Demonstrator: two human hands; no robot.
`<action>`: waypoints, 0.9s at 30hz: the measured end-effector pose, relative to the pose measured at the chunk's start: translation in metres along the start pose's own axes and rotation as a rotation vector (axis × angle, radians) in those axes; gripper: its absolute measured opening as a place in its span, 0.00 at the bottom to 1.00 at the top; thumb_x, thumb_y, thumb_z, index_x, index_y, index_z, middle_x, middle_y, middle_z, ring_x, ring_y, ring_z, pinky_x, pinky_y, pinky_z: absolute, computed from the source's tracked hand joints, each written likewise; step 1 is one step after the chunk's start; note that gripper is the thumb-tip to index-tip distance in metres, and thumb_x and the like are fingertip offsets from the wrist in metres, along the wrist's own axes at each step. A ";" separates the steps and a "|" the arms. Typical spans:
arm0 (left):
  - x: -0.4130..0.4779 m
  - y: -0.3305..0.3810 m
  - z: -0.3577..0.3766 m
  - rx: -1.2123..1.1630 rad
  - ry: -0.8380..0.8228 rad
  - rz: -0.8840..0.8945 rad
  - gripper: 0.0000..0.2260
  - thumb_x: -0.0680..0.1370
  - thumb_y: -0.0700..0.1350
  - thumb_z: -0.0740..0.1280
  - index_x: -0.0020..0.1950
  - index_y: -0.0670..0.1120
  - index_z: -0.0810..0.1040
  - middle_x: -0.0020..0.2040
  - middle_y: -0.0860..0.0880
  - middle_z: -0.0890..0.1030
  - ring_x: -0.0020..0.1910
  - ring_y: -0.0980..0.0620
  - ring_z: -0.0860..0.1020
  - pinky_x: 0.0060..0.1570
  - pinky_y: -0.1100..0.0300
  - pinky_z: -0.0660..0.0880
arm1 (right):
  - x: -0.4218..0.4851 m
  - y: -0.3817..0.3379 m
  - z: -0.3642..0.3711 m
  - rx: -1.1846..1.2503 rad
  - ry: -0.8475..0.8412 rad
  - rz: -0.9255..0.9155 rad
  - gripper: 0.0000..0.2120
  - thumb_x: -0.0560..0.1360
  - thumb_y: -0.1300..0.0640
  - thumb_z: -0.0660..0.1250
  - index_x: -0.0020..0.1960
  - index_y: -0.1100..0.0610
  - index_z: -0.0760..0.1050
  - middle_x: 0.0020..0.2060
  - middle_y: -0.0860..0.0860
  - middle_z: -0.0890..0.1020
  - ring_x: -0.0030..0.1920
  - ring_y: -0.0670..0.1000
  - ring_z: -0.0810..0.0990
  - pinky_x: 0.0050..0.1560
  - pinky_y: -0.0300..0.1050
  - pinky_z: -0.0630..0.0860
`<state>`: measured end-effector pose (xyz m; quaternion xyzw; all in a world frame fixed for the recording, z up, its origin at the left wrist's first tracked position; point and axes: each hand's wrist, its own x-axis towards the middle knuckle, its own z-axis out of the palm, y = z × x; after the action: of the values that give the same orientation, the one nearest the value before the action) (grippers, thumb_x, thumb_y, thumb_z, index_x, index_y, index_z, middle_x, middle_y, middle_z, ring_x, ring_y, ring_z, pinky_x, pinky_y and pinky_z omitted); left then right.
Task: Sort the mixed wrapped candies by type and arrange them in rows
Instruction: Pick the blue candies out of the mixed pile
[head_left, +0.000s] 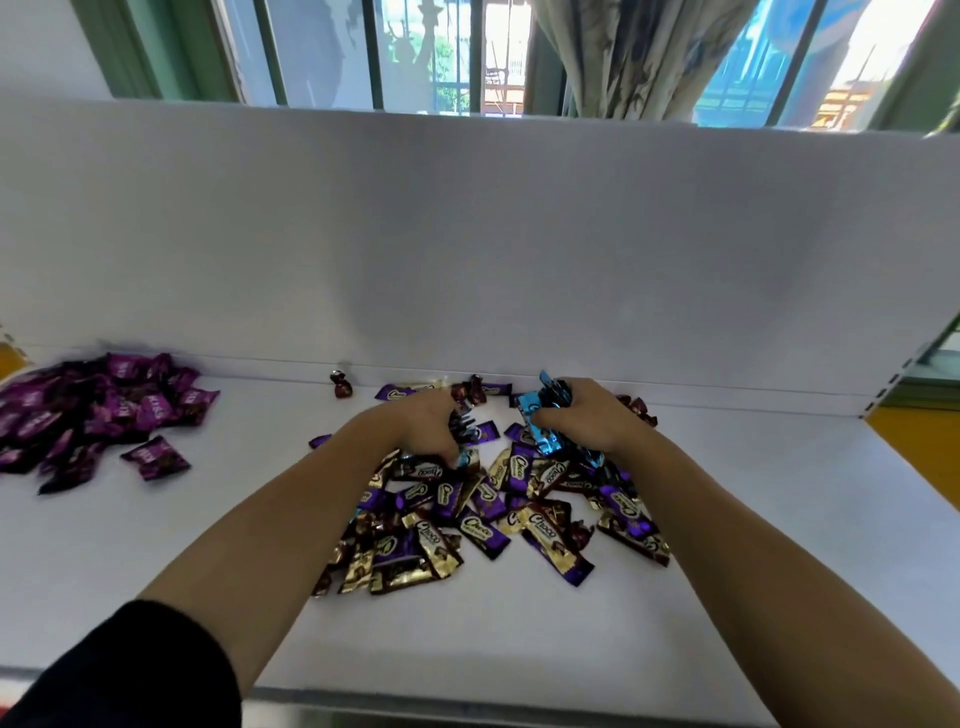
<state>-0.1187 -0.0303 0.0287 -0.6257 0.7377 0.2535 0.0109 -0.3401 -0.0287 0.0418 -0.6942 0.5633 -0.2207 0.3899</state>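
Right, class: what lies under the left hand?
The far edge of the candy pile; the left hand's fingers curl round a few wrappers. Anything directly beneath the palm is hidden.

Head-worn camera looks forward and down, close over the table (519, 639).

1. The desk (519, 639) is bare along your near edge, corner to corner.
2. The mixed pile (493, 509) blocks the middle, almost to the far edge.
3. The purple pile (104, 410) fills the far left corner; a bare lane separates the piles.
4. A white panel (467, 234) walls the far edge.
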 end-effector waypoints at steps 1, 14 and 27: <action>-0.001 -0.001 -0.001 -0.017 0.022 0.008 0.10 0.70 0.47 0.75 0.45 0.43 0.78 0.44 0.47 0.79 0.43 0.49 0.78 0.42 0.56 0.75 | -0.001 0.000 0.000 0.015 0.008 0.002 0.09 0.74 0.58 0.69 0.51 0.62 0.77 0.39 0.55 0.81 0.37 0.51 0.78 0.38 0.43 0.73; -0.018 0.006 -0.010 -0.361 0.340 0.053 0.11 0.76 0.46 0.70 0.38 0.41 0.75 0.34 0.42 0.77 0.33 0.51 0.73 0.37 0.56 0.69 | -0.010 0.006 -0.004 0.019 0.035 -0.030 0.09 0.75 0.58 0.65 0.49 0.63 0.76 0.39 0.58 0.81 0.36 0.51 0.77 0.38 0.44 0.71; -0.056 -0.018 -0.007 -0.705 0.591 -0.118 0.08 0.80 0.45 0.64 0.43 0.42 0.72 0.37 0.44 0.76 0.33 0.49 0.78 0.28 0.64 0.75 | -0.011 -0.012 0.012 -0.065 -0.050 -0.151 0.15 0.73 0.48 0.72 0.49 0.58 0.73 0.37 0.51 0.77 0.36 0.48 0.74 0.35 0.40 0.68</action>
<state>-0.0877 0.0168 0.0468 -0.6776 0.5409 0.2986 -0.3989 -0.3267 -0.0143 0.0451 -0.7524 0.5061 -0.2136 0.3635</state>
